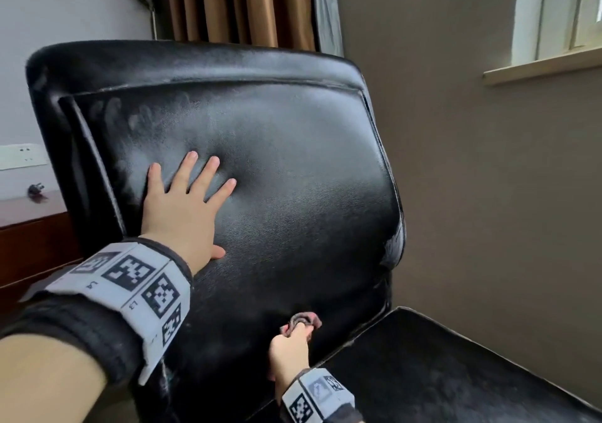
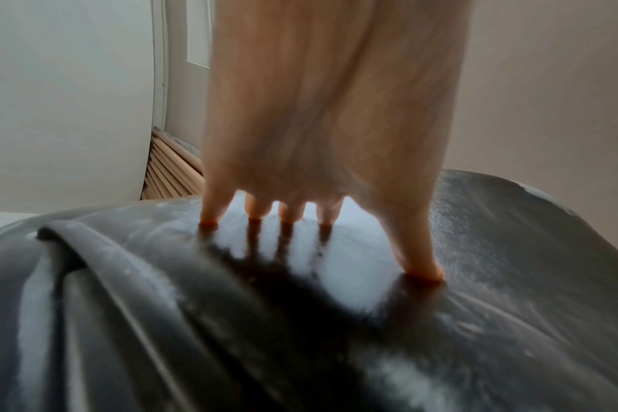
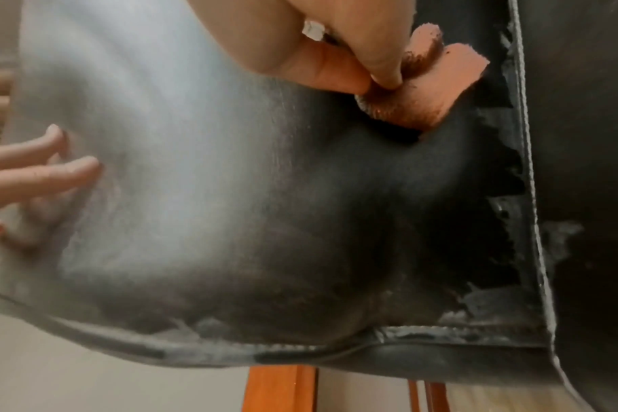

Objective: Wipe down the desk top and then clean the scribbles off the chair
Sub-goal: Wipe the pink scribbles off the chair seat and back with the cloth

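1. Two hands were on the black chair point(image 1: 293, 168), both on its big back pad.
2. The left hand point(image 1: 182, 207) lay flat on the middle of the pad, over to the left. Its grip was spread wide, with the fingers point(image 2: 258, 211) straight and apart, and the tips pressed into the soft black cover. It held nothing.
3. The right hand point(image 1: 288, 351) was low down, near the bottom of the back pad, just above where the back meets the seat point(image 1: 456, 373).
4. The right grip pinched a small reddish-brown cloth point(image 3: 424, 92). The thumb and a finger were curled over it, and the bunched cloth stuck out past the fingertips point(image 3: 388, 75).
5. The cloth touched the black cover, close to the worn right edge where the cover was peeling in bits.
6. The cloth was well below the left hand and off to its right, so the two hands were apart.
7. Pale, smeary marks showed on the top left part of the pad, above the left hand.
8. A brown wooden worktop point(image 1: 29, 207) stood behind the chair on the left, with a small dark plug point(image 1: 35, 189) on it. Brown curtains point(image 1: 237, 2) hung behind the chair, and a window point(image 1: 560, 12) was on the right.
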Tool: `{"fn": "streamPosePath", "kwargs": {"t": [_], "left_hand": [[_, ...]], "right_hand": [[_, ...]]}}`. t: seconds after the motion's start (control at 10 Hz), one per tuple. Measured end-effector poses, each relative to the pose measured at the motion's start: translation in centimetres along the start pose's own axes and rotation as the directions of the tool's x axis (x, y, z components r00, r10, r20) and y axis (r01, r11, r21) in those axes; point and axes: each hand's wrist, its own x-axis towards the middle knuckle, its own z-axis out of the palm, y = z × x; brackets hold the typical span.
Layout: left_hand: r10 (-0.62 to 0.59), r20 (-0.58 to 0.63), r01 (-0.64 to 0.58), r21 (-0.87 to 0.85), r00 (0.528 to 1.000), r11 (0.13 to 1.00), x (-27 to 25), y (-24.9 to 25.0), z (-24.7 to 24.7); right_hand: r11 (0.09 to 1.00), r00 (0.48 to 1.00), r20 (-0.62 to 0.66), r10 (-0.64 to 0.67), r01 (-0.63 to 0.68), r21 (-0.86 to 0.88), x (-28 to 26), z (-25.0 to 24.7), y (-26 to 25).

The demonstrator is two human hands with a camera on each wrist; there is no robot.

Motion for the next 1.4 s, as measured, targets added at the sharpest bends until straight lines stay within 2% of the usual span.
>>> {"fn": "streamPosePath", "kwargs": {"t": [0.1, 0.2, 0.3, 0.4, 0.5, 0.6, 0.7, 0.8, 0.9, 1.0, 1.1, 1.2, 1.3, 1.4], "left_hand": [[0.006, -0.012, -0.006, -0.01, 1.0, 1.0, -0.1, -0.3, 0.3], [-0.003, -0.03, 0.003, -0.013, 1.0, 1.0, -0.1, -0.2, 0.4], [-0.008, -0.028, 0.007, -0.01, 1.0, 1.0, -0.1, 0.0, 0.3], [-0.005, -0.03, 0.005, -0.008, 1.0, 1.0, -0.1, 0.0, 0.4], [-0.008, -0.024, 0.008, -0.018, 1.0, 1.0, 0.0, 0.1, 0.4], [-0.011, -0.024, 0.01, -0.025, 1.0, 1.0, -0.1, 0.0, 0.4], [-0.007, -0.021, 0.006, -0.019, 1.0, 1.0, -0.3, 0.0, 0.6], [-0.008, -0.017, 0.008, -0.006, 1.0, 1.0, -0.3, -0.1, 0.4], [-0.013, -0.02, 0.013, 0.003, 1.0, 1.0, -0.3, -0.1, 0.3], [-0.02, -0.029, 0.02, 0.006, 0.999, 1.0, -0.3, 0.1, 0.4], [-0.014, -0.028, 0.014, 0.01, 1.0, 1.0, -0.2, 0.1, 0.4], [-0.012, -0.031, 0.012, 0.006, 0.999, 1.0, -0.1, 0.1, 0.5], [-0.014, -0.036, 0.014, 0.004, 0.999, 1.0, -0.2, 0.0, 0.6], [-0.013, -0.056, 0.013, 0.017, 0.998, 1.0, -0.3, 0.0, 0.8]], "right_hand": [[0.995, 0.993, 0.114, -0.029, 0.04, -0.095, -1.7, -2.1, -2.6], [0.988, 0.989, 0.007, -0.146, 0.146, -0.046, 0.1, -7.1, -7.3], [0.947, 0.944, -0.09, -0.319, 0.314, -0.06, 4.3, -11.1, -12.3], [0.872, 0.878, -0.154, -0.453, 0.4, -0.282, 7.0, -12.1, -14.8], [0.797, 0.845, -0.192, -0.499, 0.36, -0.485, 7.2, -11.8, -13.9], [0.912, 0.891, -0.275, -0.36, 0.274, -0.306, 8.9, -10.9, -9.8], [0.964, 0.926, -0.286, -0.247, 0.204, -0.172, 16.2, -12.3, -3.5], [0.969, 0.956, -0.181, -0.233, 0.213, -0.121, 16.5, -13.0, -4.1], [0.952, 0.912, -0.276, -0.304, 0.305, -0.041, 11.8, -12.9, -10.1], [0.851, 0.846, -0.22, -0.486, 0.402, -0.338, 8.8, -12.8, -14.1], [0.778, 0.782, -0.226, -0.582, 0.453, -0.436, 8.0, -12.4, -13.7], [0.846, 0.801, -0.323, -0.504, 0.381, -0.373, 9.3, -11.7, -10.7], [0.931, 0.897, -0.321, -0.305, 0.211, -0.297, 10.4, -11.7, -6.5], [0.926, 0.944, -0.255, -0.208, 0.106, -0.362, 11.6, -11.6, -2.7]]}}
